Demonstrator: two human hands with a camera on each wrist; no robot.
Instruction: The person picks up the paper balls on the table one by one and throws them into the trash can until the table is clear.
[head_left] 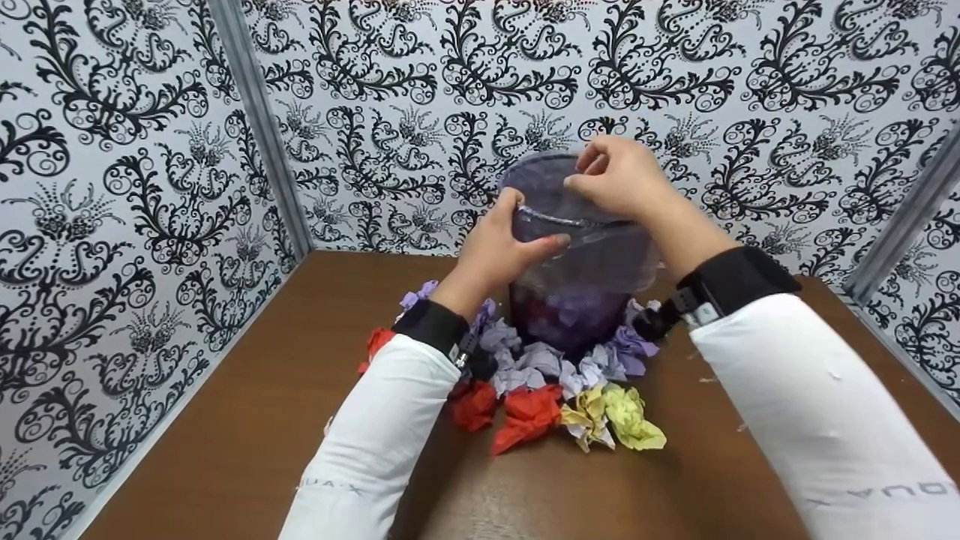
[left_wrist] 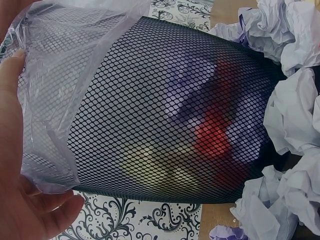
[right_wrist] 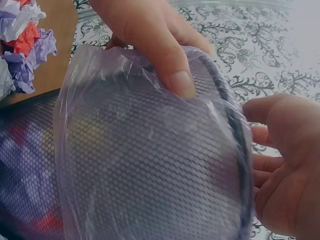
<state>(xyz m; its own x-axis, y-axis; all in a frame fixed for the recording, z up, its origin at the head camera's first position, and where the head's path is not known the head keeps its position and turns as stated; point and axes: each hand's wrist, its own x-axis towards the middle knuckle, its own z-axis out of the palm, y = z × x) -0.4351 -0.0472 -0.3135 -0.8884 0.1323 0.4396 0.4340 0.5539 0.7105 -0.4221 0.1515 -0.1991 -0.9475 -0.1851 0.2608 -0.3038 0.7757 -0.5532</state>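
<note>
A dark mesh wastebasket [head_left: 570,322] stands on the table with crumpled paper showing through its wall. A thin translucent plastic bag [head_left: 600,262] lines it and is folded down outside over the rim. My left hand [head_left: 491,244] grips the bag-covered rim at its left, thumb pressed along the outside; in the right wrist view this thumb [right_wrist: 175,75] lies on the plastic. My right hand [head_left: 622,176] hovers at the far right of the opening with loosely bent fingers. In the right wrist view, its fingers [right_wrist: 265,135] are right beside the rim.
Crumpled lilac and pale paper balls [head_left: 540,364] ring the basket's base. Red paper balls [head_left: 529,412], a yellow-and-white one [head_left: 589,416] and a lime-yellow one [head_left: 634,420] lie in front on the brown table [head_left: 247,420]. Patterned wall panels [head_left: 390,135] rise behind.
</note>
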